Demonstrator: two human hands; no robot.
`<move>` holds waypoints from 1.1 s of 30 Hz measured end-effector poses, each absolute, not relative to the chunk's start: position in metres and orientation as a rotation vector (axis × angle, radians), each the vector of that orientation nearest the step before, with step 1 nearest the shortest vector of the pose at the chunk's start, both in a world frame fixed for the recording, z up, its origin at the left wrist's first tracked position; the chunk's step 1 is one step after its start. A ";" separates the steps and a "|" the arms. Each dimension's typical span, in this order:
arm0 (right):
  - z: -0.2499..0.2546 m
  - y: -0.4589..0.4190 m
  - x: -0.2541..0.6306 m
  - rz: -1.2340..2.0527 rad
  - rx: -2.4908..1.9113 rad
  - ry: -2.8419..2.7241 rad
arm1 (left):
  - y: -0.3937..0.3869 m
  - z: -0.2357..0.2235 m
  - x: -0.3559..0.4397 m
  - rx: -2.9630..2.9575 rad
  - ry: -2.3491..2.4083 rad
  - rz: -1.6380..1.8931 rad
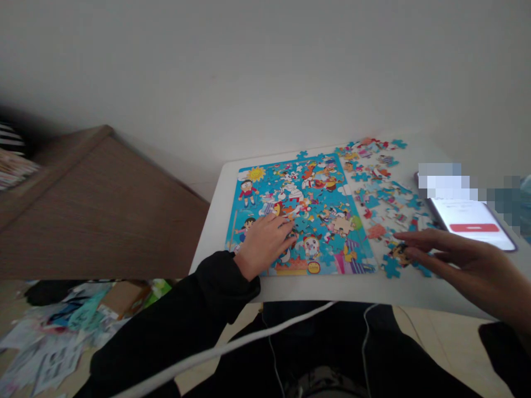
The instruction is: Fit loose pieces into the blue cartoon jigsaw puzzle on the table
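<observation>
A jigsaw puzzle [298, 204] of bright cartoon characters on a blue background lies on the white table [315, 287], with gaps near its lower middle. My left hand [263, 246] rests on its lower left part, fingertips by the gaps; whether they hold a piece is hidden. Loose puzzle pieces [375, 193] lie scattered to the right of the puzzle. My right hand [464, 265] reaches left over them, its fingers stretched apart just above a piece with dark hair [400, 253]. A blue piece [390, 266] lies close by.
A smartphone [470, 221] with a lit screen lies at the table's right, partly blurred out. A white wall stands behind. A brown wooden furniture top [91, 210] is on the left. Papers and cardboard [50, 337] litter the floor, and a white cable [232, 348] crosses my lap.
</observation>
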State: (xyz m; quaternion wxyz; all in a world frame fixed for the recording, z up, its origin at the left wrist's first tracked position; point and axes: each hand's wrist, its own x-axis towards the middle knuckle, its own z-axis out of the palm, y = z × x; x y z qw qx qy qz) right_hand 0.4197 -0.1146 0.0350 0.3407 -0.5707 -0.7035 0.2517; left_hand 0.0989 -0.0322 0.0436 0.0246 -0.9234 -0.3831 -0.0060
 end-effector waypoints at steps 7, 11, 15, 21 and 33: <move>0.047 -0.109 0.412 0.728 -1.505 -1.891 | -0.028 0.031 0.099 -2.873 -1.185 -0.207; 0.057 -0.091 0.402 0.813 -1.432 -2.021 | -0.025 0.028 0.097 -2.899 -1.205 -0.323; 0.068 -0.070 0.391 0.840 -1.383 -2.112 | -0.023 0.026 0.096 -2.927 -1.284 -0.363; 0.068 -0.050 0.367 0.977 -1.314 -2.221 | -0.021 0.028 0.097 -2.998 -1.373 -0.327; 0.067 -0.039 0.294 0.857 -0.885 -2.696 | -0.052 0.067 0.028 -2.684 -1.578 -0.730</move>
